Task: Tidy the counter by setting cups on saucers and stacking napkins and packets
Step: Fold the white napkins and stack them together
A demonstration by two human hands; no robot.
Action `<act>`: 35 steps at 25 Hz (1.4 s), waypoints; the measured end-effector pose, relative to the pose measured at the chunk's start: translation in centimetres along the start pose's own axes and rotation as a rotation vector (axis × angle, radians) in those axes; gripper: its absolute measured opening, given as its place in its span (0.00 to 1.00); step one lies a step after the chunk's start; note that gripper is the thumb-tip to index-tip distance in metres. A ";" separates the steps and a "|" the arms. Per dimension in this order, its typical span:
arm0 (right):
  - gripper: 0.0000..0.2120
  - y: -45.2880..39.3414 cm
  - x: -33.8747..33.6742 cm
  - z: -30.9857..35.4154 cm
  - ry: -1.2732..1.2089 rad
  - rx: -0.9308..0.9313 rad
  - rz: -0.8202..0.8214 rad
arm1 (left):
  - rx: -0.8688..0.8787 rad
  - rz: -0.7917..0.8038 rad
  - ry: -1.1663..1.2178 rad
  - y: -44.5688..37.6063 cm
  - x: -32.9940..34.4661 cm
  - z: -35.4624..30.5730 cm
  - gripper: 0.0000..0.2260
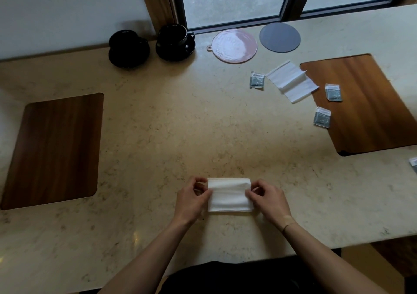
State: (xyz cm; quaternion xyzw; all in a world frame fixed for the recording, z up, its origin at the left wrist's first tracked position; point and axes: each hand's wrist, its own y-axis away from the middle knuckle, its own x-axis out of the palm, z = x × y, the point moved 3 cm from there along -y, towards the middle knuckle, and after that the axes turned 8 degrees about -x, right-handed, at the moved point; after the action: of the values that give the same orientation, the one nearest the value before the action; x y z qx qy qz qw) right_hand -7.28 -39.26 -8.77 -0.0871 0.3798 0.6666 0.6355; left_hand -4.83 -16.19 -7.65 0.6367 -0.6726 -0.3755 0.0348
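Left hand (191, 200) and right hand (269, 200), forearms converging from below, each pinch an end of the folded napkin (229, 195), which lies flat on the counter (180, 124) near its front edge.

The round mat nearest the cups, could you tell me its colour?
Pale pink round mat, clearest in the head view.

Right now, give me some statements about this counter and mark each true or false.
1. Both hands hold the folded napkin by its ends. True.
2. The cups sit on saucers. True.
3. The other napkin is neatly folded. False: it lies unfolded, partly on the right wooden mat.
4. The packets are stacked. False: they lie scattered.
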 end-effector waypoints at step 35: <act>0.12 -0.9 -0.1 -0.3 0.103 0.053 0.008 | 0.066 -0.069 -0.297 -0.7 0.6 -0.2 0.15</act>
State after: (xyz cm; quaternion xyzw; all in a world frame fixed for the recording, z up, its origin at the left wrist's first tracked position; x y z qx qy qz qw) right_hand -6.54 -39.62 -9.28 -0.1028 0.4298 0.6534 0.6146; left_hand -4.23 -16.76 -8.13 0.5976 -0.6601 -0.4443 -0.0987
